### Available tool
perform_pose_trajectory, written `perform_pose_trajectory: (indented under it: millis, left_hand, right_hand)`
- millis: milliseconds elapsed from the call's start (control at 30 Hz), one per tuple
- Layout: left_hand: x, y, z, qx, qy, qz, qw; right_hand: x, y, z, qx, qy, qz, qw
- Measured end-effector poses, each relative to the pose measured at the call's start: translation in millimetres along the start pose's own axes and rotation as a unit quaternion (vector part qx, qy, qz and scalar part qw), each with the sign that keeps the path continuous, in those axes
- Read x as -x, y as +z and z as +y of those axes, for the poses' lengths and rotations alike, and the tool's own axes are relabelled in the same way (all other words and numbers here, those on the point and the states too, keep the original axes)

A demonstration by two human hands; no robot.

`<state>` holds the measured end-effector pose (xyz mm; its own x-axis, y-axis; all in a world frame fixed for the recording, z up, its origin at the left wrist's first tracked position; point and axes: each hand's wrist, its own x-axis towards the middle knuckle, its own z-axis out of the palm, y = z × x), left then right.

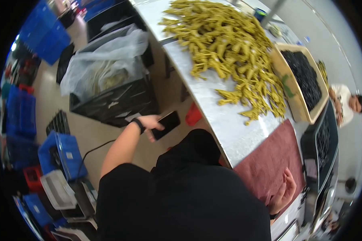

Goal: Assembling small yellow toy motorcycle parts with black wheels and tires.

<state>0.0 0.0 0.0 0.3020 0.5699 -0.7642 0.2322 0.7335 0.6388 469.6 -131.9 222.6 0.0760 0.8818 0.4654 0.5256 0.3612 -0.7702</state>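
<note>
My left hand point(151, 124) is closed around a dark-screened smartphone point(167, 125), held out over the floor to the left of the table. A black band circles that wrist. My right hand point(284, 190) rests at a reddish-brown cloth point(265, 154) on the table's near end, its fingers extended and nothing visible in them. Beyond the cloth, a large heap of yellow-green moulded figure-like pieces point(225, 44) spreads over the white tabletop point(205, 90).
A cream bin point(290, 94) with black pieces stands along the table's right side, beside a dark bin point(309, 150). At left are a black crate point(116, 100) lined with clear plastic and a blue crate point(70, 154). Another person point(344, 104) is at far right.
</note>
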Motion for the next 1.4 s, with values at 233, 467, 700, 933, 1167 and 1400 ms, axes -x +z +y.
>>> perform_pose_trajectory:
  millis: [233, 467, 700, 933, 1167, 1400]
  left_hand:
    - [-89, 25, 29, 0.097, 0.116, 0.038, 0.988]
    - [-158, 58, 51, 0.057, 0.089, 0.003, 0.994]
    - [-186, 79, 68, 0.045, 0.075, -0.047, 0.995]
    - [-184, 70, 62, -0.014, 0.022, -0.052, 0.998]
    - [-190, 58, 44, 0.013, 0.058, -0.040, 0.997]
    - [-180, 53, 61, -0.051, 0.120, -0.017, 0.991]
  right_hand:
    - [3, 16, -17, 0.044, 0.024, -0.089, 0.995]
    - [4, 21, -34, 0.084, 0.081, -0.161, 0.980]
    - [-6, 35, -41, 0.150, 0.098, -0.194, 0.965]
    - [-20, 55, -50, 0.188, 0.088, -0.242, 0.948]
    - [-26, 74, -50, 0.167, 0.109, -0.271, 0.942]
    - [-25, 79, -53, 0.179, 0.115, -0.285, 0.934]
